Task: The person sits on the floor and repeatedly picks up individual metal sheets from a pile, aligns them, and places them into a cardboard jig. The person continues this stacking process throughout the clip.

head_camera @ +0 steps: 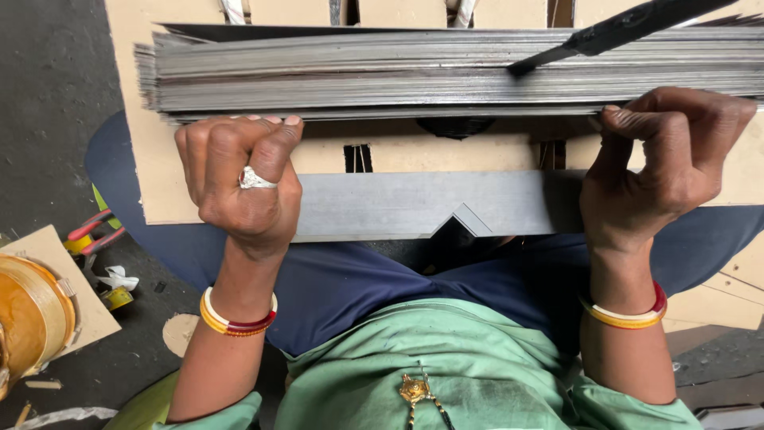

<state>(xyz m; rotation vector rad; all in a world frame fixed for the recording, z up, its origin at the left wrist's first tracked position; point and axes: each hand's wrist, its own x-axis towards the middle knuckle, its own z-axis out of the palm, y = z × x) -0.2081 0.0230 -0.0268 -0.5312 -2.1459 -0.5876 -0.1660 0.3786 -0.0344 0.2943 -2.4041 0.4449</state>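
Gripping with both hands: your left hand (pixel 239 179) is closed in a fist, fingertips hooked over the near edge of the stack of long thin grey metal strips (pixel 446 68), a silver ring on one finger. Your right hand (pixel 664 163) is curled the same way, fingertips on the stack's near edge further along. The stack runs across in front of both hands, lying on the flat tan cardboard sheet (pixel 139 159) under them. Between your wrists, just below the hands, a single flat grey metal strip with a V-shaped notch (pixel 398 205) in its near edge lies across your lap; whether either hand touches it I cannot tell. A black flat blade (pixel 613 32) rests tilted on the stack beyond your right hand. Out past your left wrist, on the dark floor: a roll of brown tape (pixel 28 314) on a cardboard scrap, and red-handled pliers (pixel 91 231) just beyond it.
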